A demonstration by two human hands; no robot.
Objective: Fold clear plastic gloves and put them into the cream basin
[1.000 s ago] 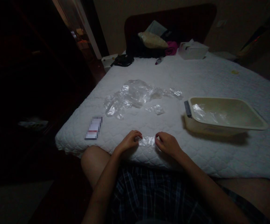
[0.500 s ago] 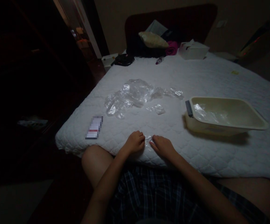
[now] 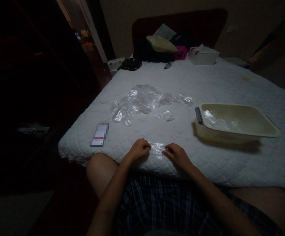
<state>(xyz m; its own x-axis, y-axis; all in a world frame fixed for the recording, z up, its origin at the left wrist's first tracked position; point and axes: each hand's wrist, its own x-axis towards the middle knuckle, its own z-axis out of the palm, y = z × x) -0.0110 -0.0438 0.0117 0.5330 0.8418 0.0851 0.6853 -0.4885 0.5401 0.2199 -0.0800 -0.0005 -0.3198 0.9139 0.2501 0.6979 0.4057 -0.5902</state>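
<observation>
A small clear plastic bag (image 3: 157, 148) is stretched flat between my hands, low over the bed's front edge. My left hand (image 3: 140, 149) pinches its left end with the fingers closed. On the other side, my right hand (image 3: 176, 153) grips the right end between thumb and fingers. Farther back on the quilted white bed cover lies a crumpled heap of clear plastic bags (image 3: 142, 98). One flat clear piece (image 3: 165, 115) rests apart from that heap, nearer to me.
To the right stands a cream plastic tub (image 3: 231, 139) with grey handles and clear plastic inside. A phone (image 3: 99, 134) lies at left near the bed's edge. At the far end are a white box (image 3: 203, 55), a pillow (image 3: 161, 44) and a dark bag (image 3: 131, 64).
My hands have moved apart, the right one a little to the right, and more of the clear plastic bag now shows spread between them.
</observation>
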